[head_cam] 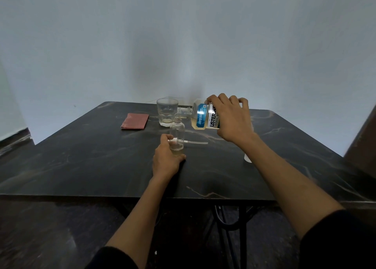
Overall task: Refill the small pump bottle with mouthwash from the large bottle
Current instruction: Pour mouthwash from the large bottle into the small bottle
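A small clear bottle (177, 130) stands upright on the dark table (81, 163), uncapped, with a little pale liquid at its bottom. My left hand (165, 161) holds its base. Its white pump head with dip tube (193, 142) lies on the table just behind the bottle. My right hand (232, 119) grips the large mouthwash bottle (204, 116), tipped on its side with the open neck (185, 111) pointing left above the small bottle's mouth. The large bottle holds only a little yellowish liquid.
An empty drinking glass (167, 111) stands behind the small bottle, close to the large bottle's neck. A folded reddish cloth (134, 120) lies to the left. A white cap (247, 158) peeks out beside my right forearm. A wall rises behind the table.
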